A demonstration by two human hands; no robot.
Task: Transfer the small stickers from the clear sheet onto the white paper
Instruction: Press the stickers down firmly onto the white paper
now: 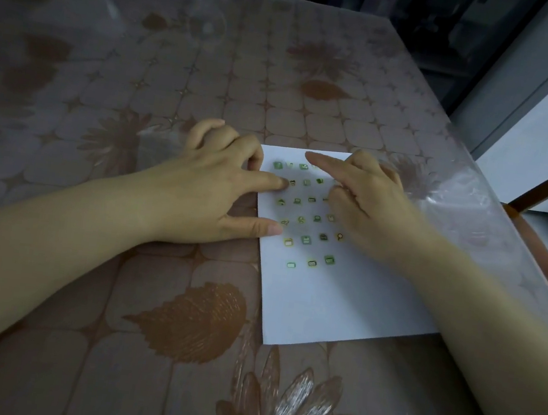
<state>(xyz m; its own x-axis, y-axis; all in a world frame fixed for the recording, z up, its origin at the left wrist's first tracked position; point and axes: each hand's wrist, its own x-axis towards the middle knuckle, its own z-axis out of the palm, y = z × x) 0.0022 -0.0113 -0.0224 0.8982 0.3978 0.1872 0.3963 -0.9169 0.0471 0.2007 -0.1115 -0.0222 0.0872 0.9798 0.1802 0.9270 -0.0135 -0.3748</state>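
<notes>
1. Left hand (220, 180): the grip is open. The index finger (279, 183) and thumb (263, 229) lie straight and press on the left margin of the white paper (340, 301). The remaining fingers are curled towards the palm and hold nothing visible.
2. Right hand (370, 202): the index finger (316, 159) is extended over the top edge of the paper. The other fingers are curled under. Whether this grip has hold of anything cannot be told.
3. Small stickers (306, 239): green and yellow, in rows on the paper, between the two grips and just below them. One dark sticker (292, 183) sits at the tip of the left index finger. The top row lies directly under the right index finger.
4. Clear sheet (157, 136): a glossy transparent edge shows just beyond the left grip, on its outer side. Its full outline cannot be told.
5. The paper lies flat on the table (147, 329), which carries a brown leaf-and-flower pattern.
</notes>
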